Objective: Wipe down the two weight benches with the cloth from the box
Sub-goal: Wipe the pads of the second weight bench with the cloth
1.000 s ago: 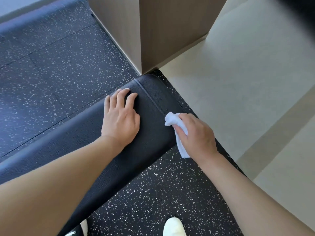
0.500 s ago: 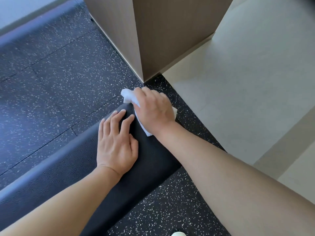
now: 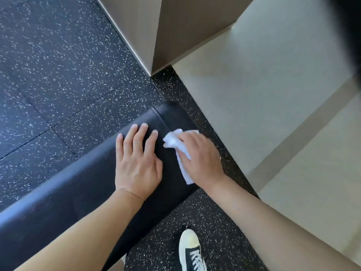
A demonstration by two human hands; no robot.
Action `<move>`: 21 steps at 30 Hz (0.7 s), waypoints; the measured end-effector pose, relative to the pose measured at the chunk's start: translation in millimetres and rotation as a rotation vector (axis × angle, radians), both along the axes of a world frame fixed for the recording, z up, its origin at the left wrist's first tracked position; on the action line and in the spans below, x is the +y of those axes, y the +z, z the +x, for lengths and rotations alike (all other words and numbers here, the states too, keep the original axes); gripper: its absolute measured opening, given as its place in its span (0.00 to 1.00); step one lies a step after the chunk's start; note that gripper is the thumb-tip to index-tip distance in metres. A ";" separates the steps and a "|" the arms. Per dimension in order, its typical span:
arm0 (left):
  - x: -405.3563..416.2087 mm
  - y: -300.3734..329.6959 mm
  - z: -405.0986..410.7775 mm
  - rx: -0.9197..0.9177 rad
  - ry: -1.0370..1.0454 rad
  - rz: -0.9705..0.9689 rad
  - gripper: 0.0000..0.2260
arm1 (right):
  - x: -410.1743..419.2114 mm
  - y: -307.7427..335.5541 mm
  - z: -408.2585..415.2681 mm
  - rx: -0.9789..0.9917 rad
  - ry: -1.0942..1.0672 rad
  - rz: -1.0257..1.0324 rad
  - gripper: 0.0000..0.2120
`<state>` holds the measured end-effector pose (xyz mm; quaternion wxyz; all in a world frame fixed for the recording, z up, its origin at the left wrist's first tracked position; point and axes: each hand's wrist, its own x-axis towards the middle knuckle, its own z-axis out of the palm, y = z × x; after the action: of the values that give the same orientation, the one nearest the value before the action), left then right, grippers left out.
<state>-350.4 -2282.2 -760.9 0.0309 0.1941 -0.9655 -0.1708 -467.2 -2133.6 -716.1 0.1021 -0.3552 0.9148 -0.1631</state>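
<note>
Wiping the end of a black padded bench [image 3: 82,194] with a white cloth [image 3: 180,151], mid-task. Right hand [image 3: 201,159] is bunching the cloth, fingers curled over it and pressing it down onto the pad near the bench's far end, close to the right edge; part of the cloth is sticking out past the fingertips and a strip is trailing back under the palm. Left hand [image 3: 136,163] is lying flat and open on the pad just beside the cloth, fingers spread, holding nothing, looking like it is bracing the body.

Progress, judging only from this view: cloth is already out of the box, so the fetch step is done; no box is showing here. Wiping of this bench is underway at the end section by the seam. Cannot tell how much of the pad is already covered, since no wet streaks or clean/dirty line are reading on the black vinyl, and the long stretch running toward lower left is partly hidden under the left forearm. Only one bench is in frame, so whether this is the first or second is unclear; the other one is not showing.

Bench is sitting on speckled rubber flooring [image 3: 58,75], near a wood-panelled column [image 3: 156,26] and pale tiled floor [image 3: 273,94]. One sneaker [image 3: 190,251] is showing at bottom.
</note>
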 end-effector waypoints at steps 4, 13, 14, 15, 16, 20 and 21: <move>-1.0 -3.7 -0.2 -0.001 0.000 0.011 0.27 | 53.2 5.1 10.6 -0.019 0.052 0.104 0.07; 0.0 -2.6 -3.1 0.033 0.004 0.009 0.27 | -99.9 -14.8 -70.8 0.075 0.061 -0.033 0.07; 0.5 -2.7 -3.6 0.031 0.007 -0.001 0.27 | -123.8 -18.0 -79.8 0.063 0.095 -0.021 0.08; 0.4 -3.0 -3.3 0.027 0.008 -0.013 0.27 | -143.2 -20.3 -86.0 0.033 0.140 0.006 0.08; 0.8 -3.2 -3.1 0.020 0.008 -0.022 0.27 | -156.2 -22.0 -90.3 -0.004 0.187 0.042 0.08; 2.8 -0.9 -3.6 0.007 0.015 -0.040 0.26 | -145.0 -19.7 -85.8 -0.002 0.219 0.019 0.09; 3.1 -0.3 -3.7 0.002 0.017 -0.046 0.26 | -128.6 -15.5 -78.3 0.004 0.212 -0.035 0.09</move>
<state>-354.1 -2279.2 -761.3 0.0378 0.2015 -0.9674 -0.1486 -545.5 -2262.2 -731.6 0.1108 -0.4518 0.8694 -0.1667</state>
